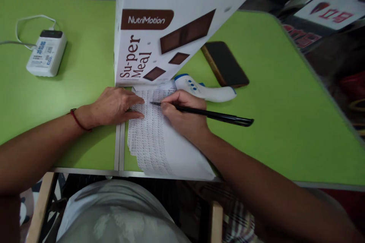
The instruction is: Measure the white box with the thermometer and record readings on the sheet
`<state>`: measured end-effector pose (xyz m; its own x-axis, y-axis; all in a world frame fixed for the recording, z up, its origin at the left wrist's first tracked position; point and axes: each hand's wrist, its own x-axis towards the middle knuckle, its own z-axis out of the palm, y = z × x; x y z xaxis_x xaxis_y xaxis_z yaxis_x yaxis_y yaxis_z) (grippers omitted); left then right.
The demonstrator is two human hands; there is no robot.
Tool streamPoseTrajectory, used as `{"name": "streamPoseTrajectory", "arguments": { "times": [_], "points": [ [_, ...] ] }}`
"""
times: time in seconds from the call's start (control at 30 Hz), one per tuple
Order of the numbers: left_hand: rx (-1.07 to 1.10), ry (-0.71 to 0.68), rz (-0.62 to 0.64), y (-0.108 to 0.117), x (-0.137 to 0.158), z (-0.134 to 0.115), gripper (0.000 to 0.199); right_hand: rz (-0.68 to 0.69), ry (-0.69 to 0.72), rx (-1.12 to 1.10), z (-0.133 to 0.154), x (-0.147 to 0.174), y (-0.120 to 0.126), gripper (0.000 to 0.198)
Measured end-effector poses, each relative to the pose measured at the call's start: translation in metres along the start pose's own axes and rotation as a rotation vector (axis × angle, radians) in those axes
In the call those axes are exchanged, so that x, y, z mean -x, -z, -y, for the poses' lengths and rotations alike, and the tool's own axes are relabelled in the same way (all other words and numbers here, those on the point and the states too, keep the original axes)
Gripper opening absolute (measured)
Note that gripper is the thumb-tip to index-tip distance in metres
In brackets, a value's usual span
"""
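A sheet of paper (pixel 155 140) covered in rows of handwriting lies on the green table, its left edge ragged. My right hand (pixel 186 115) is closed around a black pen (pixel 216 115), whose tip is at the written rows near the top of the sheet. The pen's cap end points to the right. Across the sheet's upper left edge rests my left hand (pixel 116 106), thumb and forefinger apart, holding nothing. A red cord bracelet (pixel 78 119) circles the left wrist. Right behind the paper stands a white NutriMotion box (pixel 148 45).
A white infrared thermometer (pixel 208 91) lies beside the box, with a dark smartphone (pixel 226 64) behind it. At the far left a white device (pixel 47 53) has cables attached. A metal seam (pixel 119 148) crosses the green table (pixel 285 121).
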<state>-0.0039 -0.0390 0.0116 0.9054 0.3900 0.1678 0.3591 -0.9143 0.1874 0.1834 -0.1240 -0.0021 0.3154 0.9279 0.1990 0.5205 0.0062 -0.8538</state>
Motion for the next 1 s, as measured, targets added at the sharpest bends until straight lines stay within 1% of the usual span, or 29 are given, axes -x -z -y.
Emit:
{"name": "streamPoseTrajectory", "arguments": {
  "times": [0.17,0.77,1.0],
  "points": [
    [-0.012,-0.007,0.001,-0.0002,-0.0002,0.0004,0.033,-0.019,-0.026,-0.004,0.002,-0.0005,-0.0008,0.006],
    [0.0,-0.001,0.009,0.0004,-0.0004,-0.0006,0.032,0.065,-0.015,0.009,0.0035,-0.0001,-0.0008,0.005],
    [0.005,-0.002,-0.006,-0.0006,0.0008,0.0001,0.034,0.057,-0.018,-0.011,0.0038,0.0005,-0.0018,0.004]
  ]
}}
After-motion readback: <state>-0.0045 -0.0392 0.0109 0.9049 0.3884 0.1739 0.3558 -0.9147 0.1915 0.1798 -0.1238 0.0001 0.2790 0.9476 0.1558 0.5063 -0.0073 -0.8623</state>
